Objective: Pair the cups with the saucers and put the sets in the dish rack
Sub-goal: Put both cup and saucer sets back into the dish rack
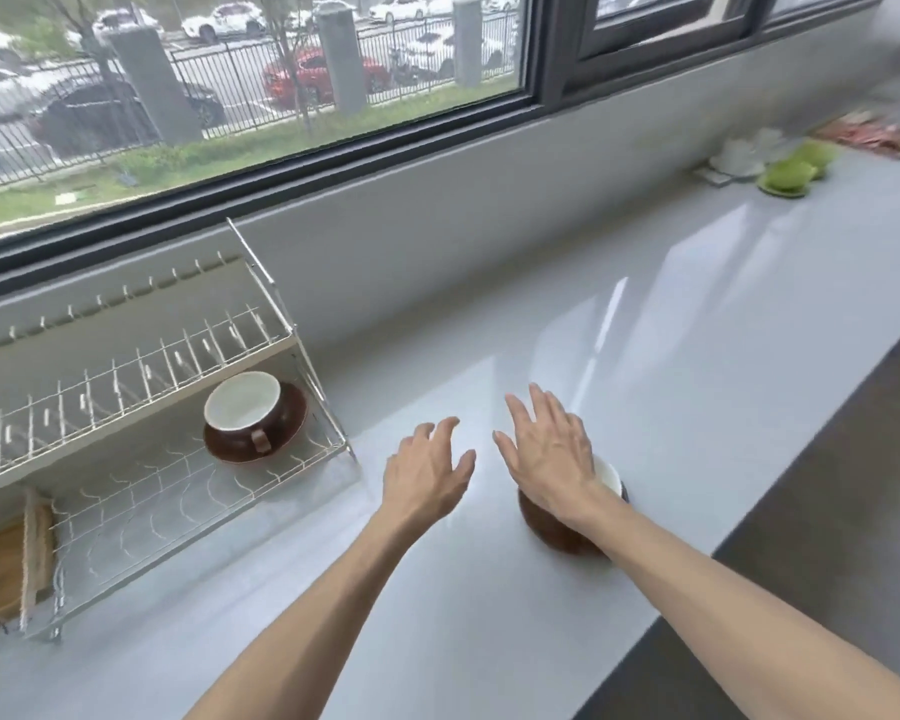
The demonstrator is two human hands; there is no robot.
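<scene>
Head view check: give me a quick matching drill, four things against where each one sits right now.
Things:
1. brown cup and saucer set
2. second brown cup
3. green cups
4. wooden board

Places:
A. far right of the counter
B. under the right hand
C. rack's lower tier, right end
D. rack's lower left corner

Pairs: 1-C, 2-B, 3-A, 4-D

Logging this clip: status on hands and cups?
Both hands, left and right, open, empty. One brown set racked. Second brown cup under right wrist. Path clear.
</scene>
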